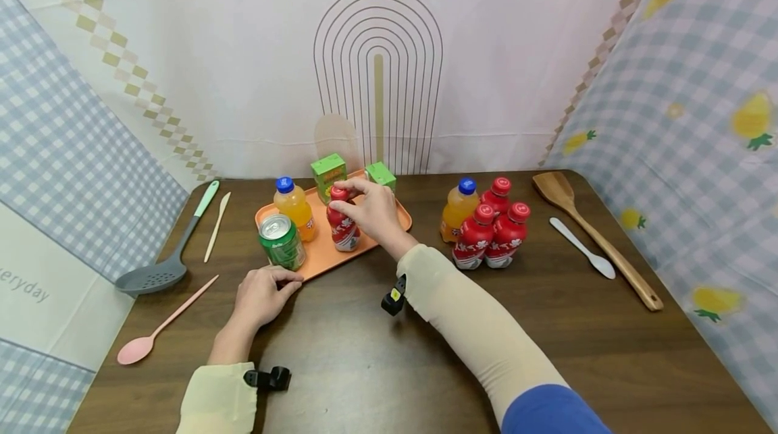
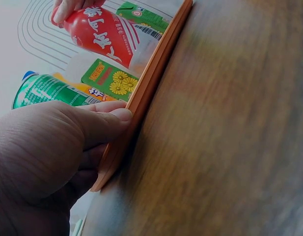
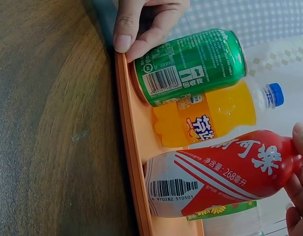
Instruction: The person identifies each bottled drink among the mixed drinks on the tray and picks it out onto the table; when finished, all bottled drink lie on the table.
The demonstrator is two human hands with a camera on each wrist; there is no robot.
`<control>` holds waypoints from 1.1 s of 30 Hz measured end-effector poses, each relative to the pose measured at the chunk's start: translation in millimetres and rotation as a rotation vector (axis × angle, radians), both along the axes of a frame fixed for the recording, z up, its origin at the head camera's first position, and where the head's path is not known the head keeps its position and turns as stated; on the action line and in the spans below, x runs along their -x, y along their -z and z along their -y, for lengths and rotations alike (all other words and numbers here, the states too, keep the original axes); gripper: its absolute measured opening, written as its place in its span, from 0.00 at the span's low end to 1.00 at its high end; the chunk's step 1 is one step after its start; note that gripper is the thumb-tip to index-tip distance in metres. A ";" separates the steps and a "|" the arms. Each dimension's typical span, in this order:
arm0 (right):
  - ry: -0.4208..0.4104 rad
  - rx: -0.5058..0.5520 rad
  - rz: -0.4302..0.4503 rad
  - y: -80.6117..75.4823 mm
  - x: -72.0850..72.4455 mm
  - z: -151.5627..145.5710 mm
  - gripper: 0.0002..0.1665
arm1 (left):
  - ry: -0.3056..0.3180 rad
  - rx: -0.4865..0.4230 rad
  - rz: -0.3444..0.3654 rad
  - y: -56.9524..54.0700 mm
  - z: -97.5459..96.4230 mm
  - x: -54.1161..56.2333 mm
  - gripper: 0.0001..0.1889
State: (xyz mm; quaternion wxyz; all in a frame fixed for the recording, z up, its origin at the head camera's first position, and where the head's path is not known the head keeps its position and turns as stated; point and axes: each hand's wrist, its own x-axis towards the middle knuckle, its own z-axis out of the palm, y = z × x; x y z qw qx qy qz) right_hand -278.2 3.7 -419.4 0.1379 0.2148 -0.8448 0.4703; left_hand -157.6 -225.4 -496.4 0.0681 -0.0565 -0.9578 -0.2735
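Observation:
My left hand (image 1: pixel 263 295) pinches the near left corner of an orange tray (image 1: pixel 325 258) between thumb and fingers. With my right hand (image 1: pixel 375 212) I grip a red bottle (image 1: pixel 344 226) round its cap and neck; it stands upright over the tray's front part. In the right wrist view, the red bottle (image 3: pixel 220 177) has its base right at the tray floor. Beside it on the tray are an orange soda bottle (image 1: pixel 294 208) with a blue cap and a green can (image 1: pixel 281 243). Two green drink cartons, one (image 1: pixel 329 174) left and one (image 1: pixel 381 177) right, stand at the back.
Right of the tray stand another orange soda bottle (image 1: pixel 458 210) and three red bottles (image 1: pixel 506 235) in a cluster. Farther right lie a white spoon (image 1: pixel 582 247) and a wooden spatula (image 1: pixel 592 235). A slotted turner (image 1: pixel 164 273), a pale knife (image 1: pixel 217 227) and a pink spoon (image 1: pixel 164 326) lie left.

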 end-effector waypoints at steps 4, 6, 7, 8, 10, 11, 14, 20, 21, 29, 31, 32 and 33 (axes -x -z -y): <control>0.000 0.000 0.006 0.1 -0.5 0.7 0.21 | 0.004 -0.001 -0.006 0.2 0.2 0.3 0.04; -0.008 0.001 0.013 0.5 -0.4 0.8 0.22 | 0.005 0.000 -0.010 0.3 0.6 0.6 0.04; -0.015 0.001 0.016 1.0 -0.1 0.7 0.22 | 0.005 0.000 -0.011 0.4 0.7 0.6 0.04; -0.029 0.005 0.019 1.5 0.4 0.4 0.22 | 0.004 0.001 -0.012 0.5 0.8 0.5 0.03; -0.064 0.015 0.020 2.7 1.8 -1.2 0.22 | 0.002 0.001 -0.015 0.9 0.6 0.1 0.03; -0.097 0.027 0.023 3.2 3.3 -3.0 0.22 | 0.001 0.001 -0.015 0.9 0.3 0.0 0.03; -0.205 0.067 0.050 3.1 9.9 -8.9 0.23 | -0.001 -0.004 -0.016 0.9 -0.4 -0.2 0.03; -0.406 0.141 0.247 -5.1 21.2 -17.7 0.25 | -0.004 -0.007 -0.022 1.1 -1.0 0.7 0.02; -0.428 0.148 0.277 -5.6 22.3 -18.5 0.26 | -0.004 -0.009 -0.024 1.1 -1.2 0.5 0.02; -0.469 0.175 0.347 -4.4 27.2 -20.5 0.28 | -0.001 -0.019 -0.028 0.3 -1.3 0.1 0.03; -0.461 0.183 0.337 -2.5 27.7 -19.3 0.28 | -0.003 -0.019 -0.019 0.1 -0.8 0.1 0.03; -0.458 0.188 0.330 -2.2 27.1 -18.4 0.27 | -0.003 -0.018 -0.016 0.2 -0.3 0.1 0.03; -0.454 0.193 0.320 -1.7 26.7 -17.5 0.26 | -0.003 -0.018 -0.012 -0.1 -0.1 0.0 0.03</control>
